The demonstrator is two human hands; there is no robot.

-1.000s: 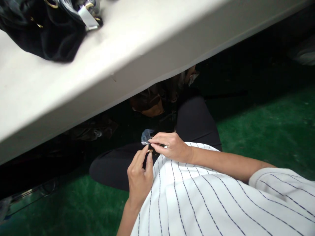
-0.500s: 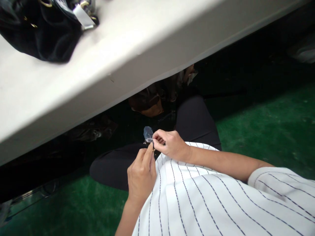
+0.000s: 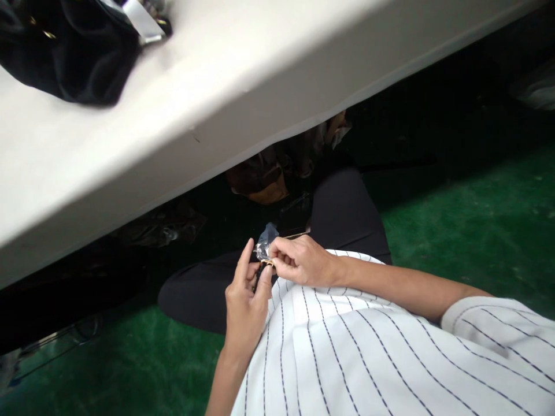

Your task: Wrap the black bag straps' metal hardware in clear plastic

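Both hands meet over my lap, below the edge of a white table (image 3: 243, 110). My right hand (image 3: 301, 260) pinches a small clear plastic wrapper (image 3: 264, 245) with a small gold-coloured metal piece (image 3: 267, 262) at its lower end. My left hand (image 3: 246, 300) is raised beside it, thumb and fingers closing on that same gold piece from the left, the forefinger standing up. My black trousers (image 3: 342, 214) and white striped shirt (image 3: 347, 346) lie under the hands.
A black bag (image 3: 69, 52) with gold fittings lies on the table's far left. Under the table sit brown bags (image 3: 260, 179) and dark clutter (image 3: 160, 225). Green floor (image 3: 468, 225) spreads to the right and below left.
The left forefinger has lifted away from the pinch and now stands up. The wrapper has tilted to the right, and the right hand's fingers have shifted their hold on it.
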